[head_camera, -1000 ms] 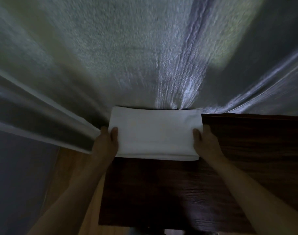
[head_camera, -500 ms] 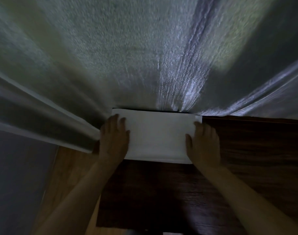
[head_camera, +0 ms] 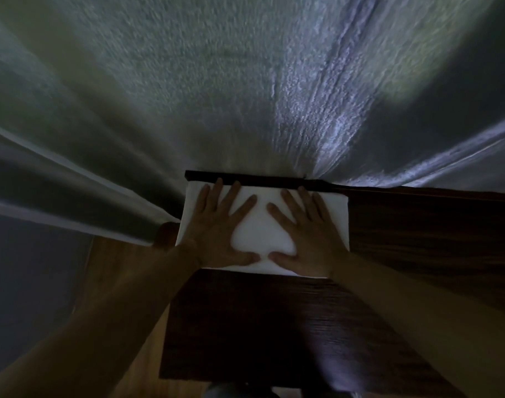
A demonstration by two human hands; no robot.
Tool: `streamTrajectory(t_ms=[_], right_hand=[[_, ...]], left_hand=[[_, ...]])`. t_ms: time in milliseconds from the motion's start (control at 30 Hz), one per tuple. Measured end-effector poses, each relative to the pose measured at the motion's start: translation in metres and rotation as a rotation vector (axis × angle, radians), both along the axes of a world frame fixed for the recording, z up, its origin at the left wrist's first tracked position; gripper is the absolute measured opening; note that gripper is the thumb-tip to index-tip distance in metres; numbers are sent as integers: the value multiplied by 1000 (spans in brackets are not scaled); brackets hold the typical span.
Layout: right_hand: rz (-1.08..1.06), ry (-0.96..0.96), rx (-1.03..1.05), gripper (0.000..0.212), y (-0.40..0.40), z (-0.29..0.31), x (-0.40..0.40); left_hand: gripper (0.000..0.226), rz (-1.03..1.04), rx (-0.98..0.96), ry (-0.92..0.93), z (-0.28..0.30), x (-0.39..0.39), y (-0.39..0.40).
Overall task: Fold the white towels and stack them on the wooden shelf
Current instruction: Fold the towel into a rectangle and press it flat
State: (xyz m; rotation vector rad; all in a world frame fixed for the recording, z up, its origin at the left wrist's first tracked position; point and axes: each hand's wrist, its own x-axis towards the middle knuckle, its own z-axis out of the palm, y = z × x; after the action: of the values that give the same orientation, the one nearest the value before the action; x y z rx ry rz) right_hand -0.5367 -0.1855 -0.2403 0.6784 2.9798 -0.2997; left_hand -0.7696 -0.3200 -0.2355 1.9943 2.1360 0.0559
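Two hands, left (head_camera: 219,225), right (head_camera: 305,231), flat on one folded towel (head_camera: 264,237), dark shelf (head_camera: 274,326).

Bare wooden shelf (head_camera: 274,326) surface near side and right of folded towel (head_camera: 262,237); textured wall (head_camera: 216,96) blocks far edge, curtain (head_camera: 73,182) crowds left.
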Motion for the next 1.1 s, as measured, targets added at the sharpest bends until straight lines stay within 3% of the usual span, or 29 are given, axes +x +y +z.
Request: streamTrajectory(t_ms=[233,500,900,1100], right_hand=[[70,65,-26,102,15,-4,5],[22,104,12,102,16,-12,20],[56,58,6,102,27,-6,16],[42,-98,4,101,17,8,13]], left_hand=[[122,-186,57,-16,-9,-23,-7],[126,71,23,10,-15,-18,-15],[126,58,27,69,-9,-21,-9],[127,87,-147,99,6,-15,-7]])
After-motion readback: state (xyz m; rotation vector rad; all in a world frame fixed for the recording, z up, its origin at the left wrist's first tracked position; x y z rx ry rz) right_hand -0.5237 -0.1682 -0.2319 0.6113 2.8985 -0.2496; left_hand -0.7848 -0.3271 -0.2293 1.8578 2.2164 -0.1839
